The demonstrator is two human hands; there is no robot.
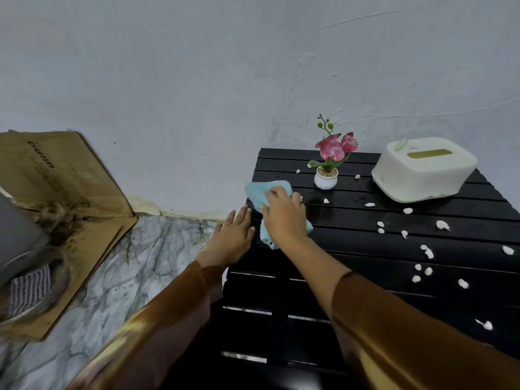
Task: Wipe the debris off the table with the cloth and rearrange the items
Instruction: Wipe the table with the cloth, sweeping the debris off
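Many white crumbs [427,251] lay right, so my right hand [284,218] pressed, clamped on the blue cloth [267,192], at the slatted table [365,277]'s left edge. My left hand [233,235] lay flat, fingers together, perhaps as a catcher.

Dark block lettering printed on the cardboard sheet [56,170] at far left, tilted and too blurred to read. Small dark mark on the tissue box [422,167] lid, illegible too.

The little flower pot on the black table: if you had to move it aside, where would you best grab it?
Probably around the round white pot itself, coming from above and the near side with one hand. It stands upright, the stem and pink flowers look flimsy and lean rightward, and the tissue box crowds its right.
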